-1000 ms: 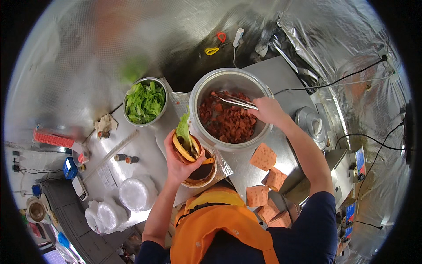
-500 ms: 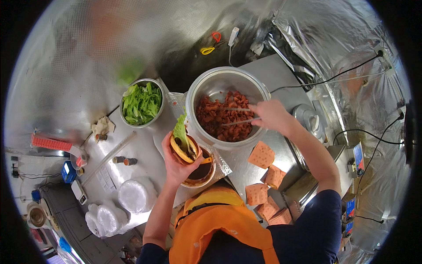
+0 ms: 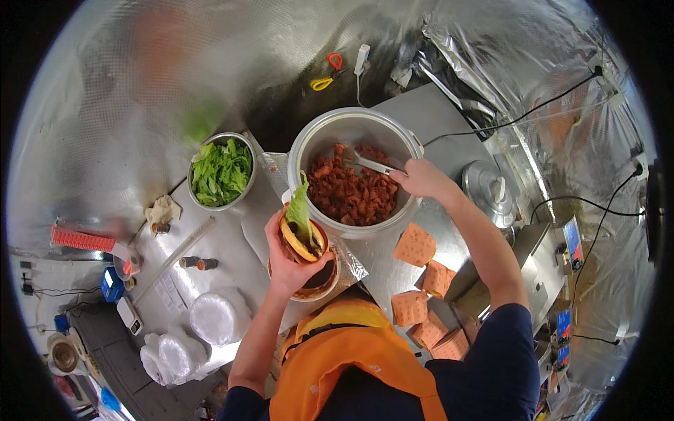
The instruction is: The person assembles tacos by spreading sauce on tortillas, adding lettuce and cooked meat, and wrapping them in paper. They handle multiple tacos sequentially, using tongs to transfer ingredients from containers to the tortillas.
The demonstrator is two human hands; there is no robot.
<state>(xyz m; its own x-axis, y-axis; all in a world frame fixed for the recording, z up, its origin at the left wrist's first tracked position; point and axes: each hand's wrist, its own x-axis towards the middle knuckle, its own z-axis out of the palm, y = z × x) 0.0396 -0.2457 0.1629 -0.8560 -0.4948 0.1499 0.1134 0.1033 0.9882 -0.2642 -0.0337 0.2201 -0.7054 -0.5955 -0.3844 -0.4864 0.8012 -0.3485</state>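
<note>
My left hand [image 3: 284, 259] holds an open bun with a lettuce leaf [image 3: 300, 223] over a brown bowl [image 3: 317, 281] near the counter's front edge. My right hand [image 3: 421, 179] grips metal tongs [image 3: 368, 163] whose tips reach into a large silver pot [image 3: 351, 133] full of reddish-brown chopped meat [image 3: 347, 196]. The bun sits just left of the pot's rim. A steel bowl of green lettuce [image 3: 221, 172] stands to the left of the pot.
Several orange paper squares [image 3: 415, 245] lie on the steel counter at the right. A pot lid [image 3: 491, 195] rests beyond my right arm. Stacked white plastic lids [image 3: 214, 317] and small bottles [image 3: 196, 263] sit at the left. Scissors [image 3: 326, 74] hang on the foil-covered wall.
My right hand has shifted the tongs across the meat in the pot. The left hand with the bun has stayed near the pot's rim.
</note>
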